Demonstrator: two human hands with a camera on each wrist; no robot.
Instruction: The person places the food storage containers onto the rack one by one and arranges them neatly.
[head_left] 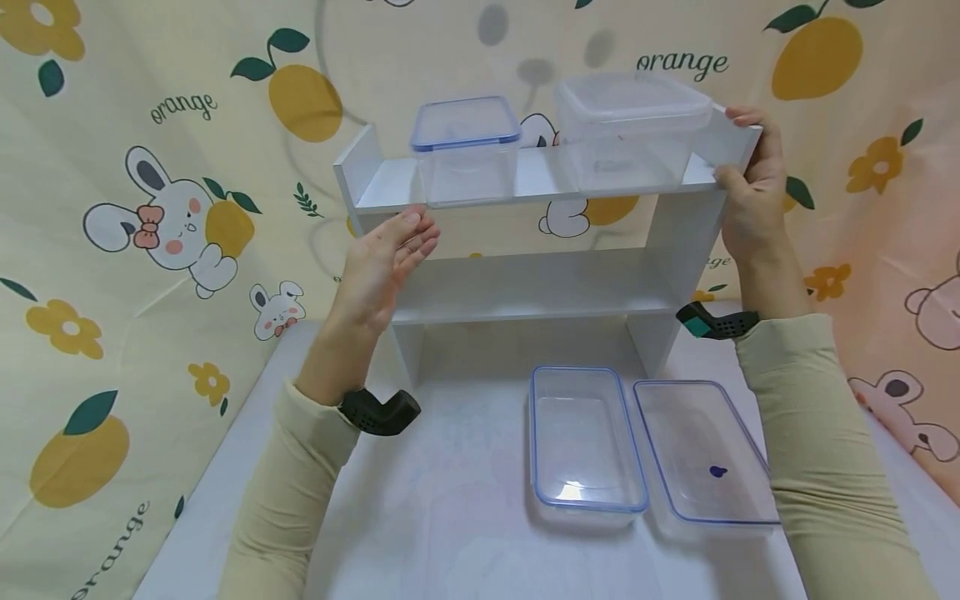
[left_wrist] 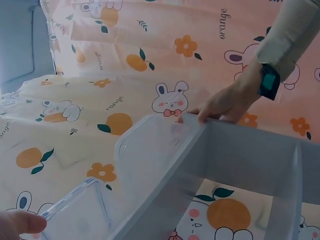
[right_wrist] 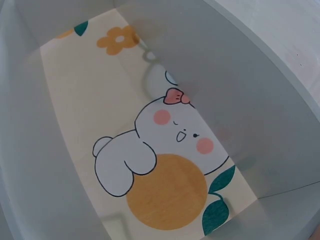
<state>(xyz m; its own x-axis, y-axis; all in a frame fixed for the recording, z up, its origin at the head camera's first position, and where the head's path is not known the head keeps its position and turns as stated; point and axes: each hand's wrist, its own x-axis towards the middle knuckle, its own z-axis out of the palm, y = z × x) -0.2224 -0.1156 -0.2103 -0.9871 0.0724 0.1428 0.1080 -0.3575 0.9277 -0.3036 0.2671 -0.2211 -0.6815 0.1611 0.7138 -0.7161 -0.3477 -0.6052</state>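
Observation:
A white shelf unit (head_left: 525,287) stands on the white table. Its top board carries two clear plastic containers: a smaller one with a blue-rimmed lid (head_left: 467,125) on the left and a larger one with a frosted lid (head_left: 636,100) on the right. My left hand (head_left: 382,271) is by the lower left corner of the smaller container, fingers loosely bent; in the left wrist view a fingertip (left_wrist: 31,222) meets that container's edge (left_wrist: 75,215). With fingers over the top and thumb in front, my right hand (head_left: 756,196) grips the shelf's right end panel, beside the larger container.
Two flat clear containers with blue rims, a left one (head_left: 585,433) and a right one (head_left: 701,450) bearing a dark blue spot, lie side by side before the shelf. Behind hangs a cloth (head_left: 180,350) printed with rabbits and oranges. The right wrist view shows the shelf's inner boards (right_wrist: 240,85).

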